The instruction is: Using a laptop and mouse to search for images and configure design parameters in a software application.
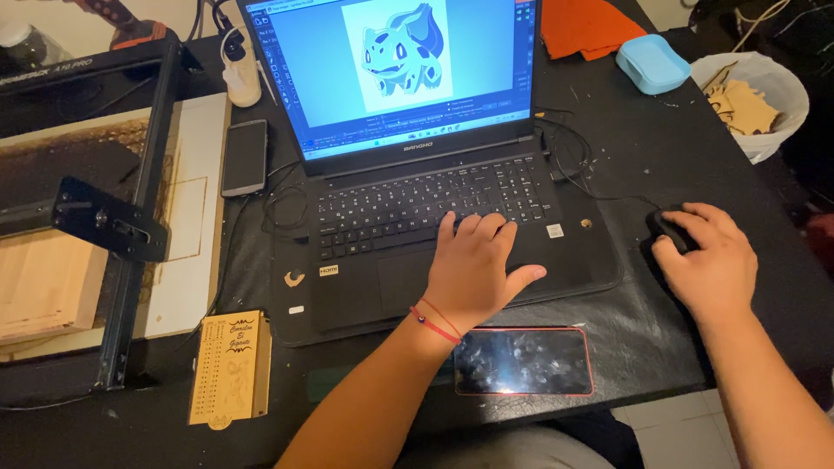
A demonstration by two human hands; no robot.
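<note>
A black laptop [365, 287] stands open on a black table, its screen [321, 95] showing a drawing program with a cartoon creature on a white square. My left hand [473, 269] rests on the lower keyboard and palm rest, fingers spread over the keys; a red string bracelet circles that wrist. To the right, my right hand [708, 260] lies curled over a black computer mouse [671, 227] on the table. A phone with a red edge [521, 360] lies face up just in front of the laptop, under my left wrist.
At the left stands a black-framed engraving machine [130, 217] over wooden boards. A dark phone [245, 156], a small engraved wooden plate [230, 369], cables, a light blue case [651, 62], orange cloth [586, 26] and a white bin of wood scraps [756, 95] surround the laptop.
</note>
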